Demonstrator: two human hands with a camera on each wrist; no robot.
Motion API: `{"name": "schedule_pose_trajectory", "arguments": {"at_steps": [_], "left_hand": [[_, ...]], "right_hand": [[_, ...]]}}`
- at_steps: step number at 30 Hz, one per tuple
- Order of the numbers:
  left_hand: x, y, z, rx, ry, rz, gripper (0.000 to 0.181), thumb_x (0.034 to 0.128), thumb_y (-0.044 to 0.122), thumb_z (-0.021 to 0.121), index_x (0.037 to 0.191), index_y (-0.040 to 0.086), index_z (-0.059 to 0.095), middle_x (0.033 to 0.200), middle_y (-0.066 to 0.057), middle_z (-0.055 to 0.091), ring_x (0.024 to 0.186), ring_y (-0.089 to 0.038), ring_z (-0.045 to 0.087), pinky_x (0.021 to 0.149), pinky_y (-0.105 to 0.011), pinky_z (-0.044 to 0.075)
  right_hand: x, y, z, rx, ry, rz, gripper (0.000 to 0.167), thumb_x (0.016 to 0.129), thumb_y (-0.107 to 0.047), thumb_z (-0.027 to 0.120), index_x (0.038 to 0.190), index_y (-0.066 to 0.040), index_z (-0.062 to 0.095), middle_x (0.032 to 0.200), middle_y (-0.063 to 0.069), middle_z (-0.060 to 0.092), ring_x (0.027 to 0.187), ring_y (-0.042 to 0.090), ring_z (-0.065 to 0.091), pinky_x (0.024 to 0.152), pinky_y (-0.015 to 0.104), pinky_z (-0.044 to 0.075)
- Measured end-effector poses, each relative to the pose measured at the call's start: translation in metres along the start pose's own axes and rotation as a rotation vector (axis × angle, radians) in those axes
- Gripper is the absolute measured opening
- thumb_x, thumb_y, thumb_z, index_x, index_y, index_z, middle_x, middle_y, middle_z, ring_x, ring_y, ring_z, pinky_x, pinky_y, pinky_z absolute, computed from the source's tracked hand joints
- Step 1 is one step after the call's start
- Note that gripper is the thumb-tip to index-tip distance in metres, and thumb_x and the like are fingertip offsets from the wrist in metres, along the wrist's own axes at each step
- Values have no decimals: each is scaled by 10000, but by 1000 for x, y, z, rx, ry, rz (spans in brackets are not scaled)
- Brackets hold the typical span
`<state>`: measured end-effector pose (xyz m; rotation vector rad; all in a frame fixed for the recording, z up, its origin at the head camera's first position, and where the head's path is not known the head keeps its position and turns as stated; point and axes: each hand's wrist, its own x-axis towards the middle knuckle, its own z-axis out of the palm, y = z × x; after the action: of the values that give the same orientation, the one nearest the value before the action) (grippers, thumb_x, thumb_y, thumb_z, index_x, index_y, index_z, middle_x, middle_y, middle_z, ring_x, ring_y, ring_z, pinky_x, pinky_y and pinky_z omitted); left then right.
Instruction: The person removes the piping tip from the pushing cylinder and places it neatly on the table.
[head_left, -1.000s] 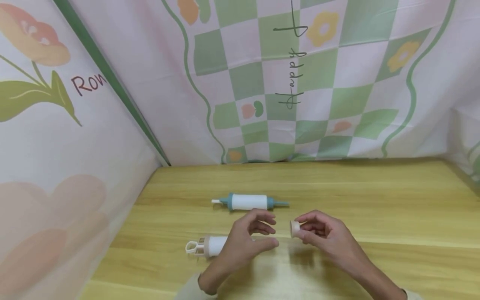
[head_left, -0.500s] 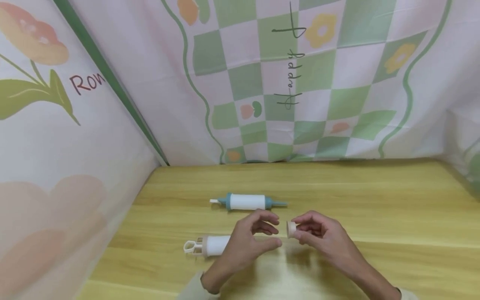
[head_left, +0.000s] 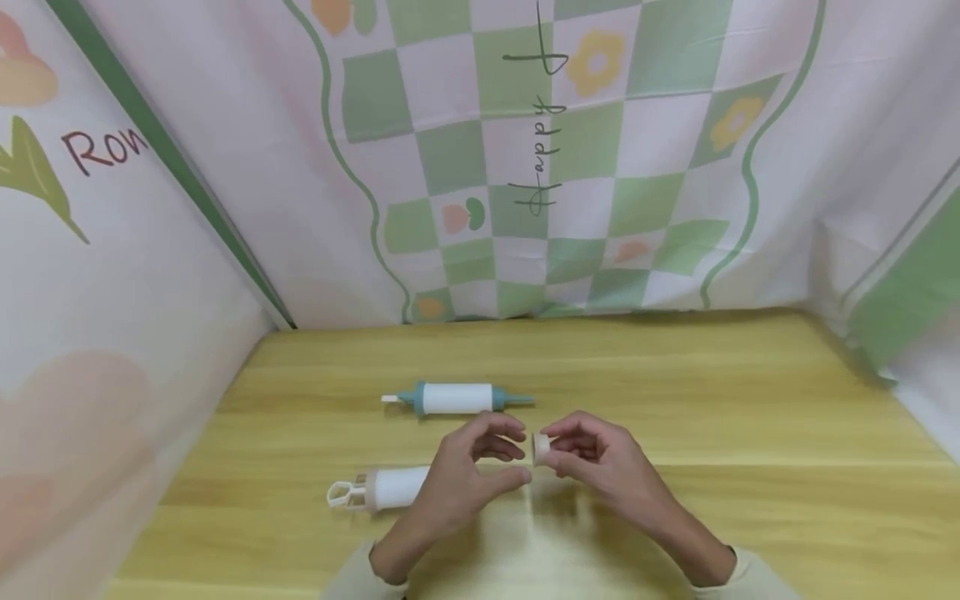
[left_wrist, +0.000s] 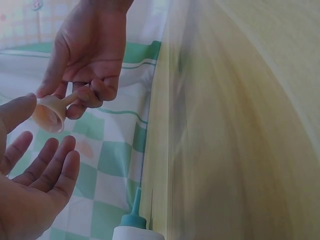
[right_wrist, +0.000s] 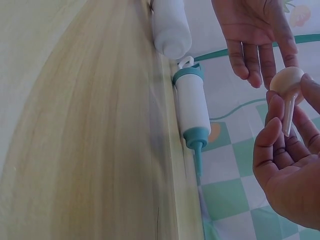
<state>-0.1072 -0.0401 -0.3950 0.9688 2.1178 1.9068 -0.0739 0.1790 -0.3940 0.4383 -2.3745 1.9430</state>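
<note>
A beige funnel-shaped nozzle cap with a thin spout is pinched between the thumb and fingers of my right hand. In the left wrist view the cap turns its hollow wide end towards my left hand. That hand is half cupped with its fingers apart, and its thumb is close to the cap's rim; contact cannot be made out. Below and behind the left hand lies a white-barrelled syringe-like dispenser with a beige collar and looped handle, its front end hidden by the hand.
A second white dispenser with teal ends and a thin teal nozzle lies farther back on the wooden table. A checked cloth hangs along the back edge, and another patterned cloth stands at the left.
My two hands have drawn closer together, bringing the nozzle cap nearer to the left fingers. The head view has turned to the right. Both dispensers stay where they lay.
</note>
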Motion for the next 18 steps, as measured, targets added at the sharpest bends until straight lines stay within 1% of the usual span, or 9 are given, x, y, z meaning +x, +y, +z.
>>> {"name": "schedule_pose_trajectory", "arguments": {"at_steps": [3,8,12,15,18], "left_hand": [[0,-1,0,-4,-6,15,406,849,36,781,1205,-23,593,1159,-194,623,978,-239,671,908,-364,543],[3,-1,2,-13,-19,36,396,841,7,777,1198,22,608,1159,-166,631,974,-257,675,903,-372,546],[3,-1,2,-16,-16,21,392,837,18,782,1192,51,617,1152,-127,639,967,-249,678,907,-368,544],[2,0,2,-20,-5,8,395,831,14,785,1187,57,622,1146,-95,644,965,-274,677,907,-369,544],[2,0,3,-10,6,4,390,829,14,786,1183,53,626,1145,-92,645,969,-298,674,909,-367,543]], "right_hand": [[-1,0,0,-1,-4,4,214,929,-93,712,1106,5,643,905,103,694,769,319,681,706,359,593],[0,0,-1,-13,1,8,215,933,-103,710,1110,-2,642,896,94,691,764,317,677,703,383,592],[0,1,0,-2,-4,9,214,934,-98,709,1110,2,640,899,102,687,762,308,674,698,386,591],[0,1,0,-2,-11,12,218,936,-105,708,1115,1,640,906,101,686,766,287,673,700,379,590],[1,0,1,-10,-10,12,216,937,-108,708,1113,-3,640,906,96,686,765,280,672,697,374,588]]}}
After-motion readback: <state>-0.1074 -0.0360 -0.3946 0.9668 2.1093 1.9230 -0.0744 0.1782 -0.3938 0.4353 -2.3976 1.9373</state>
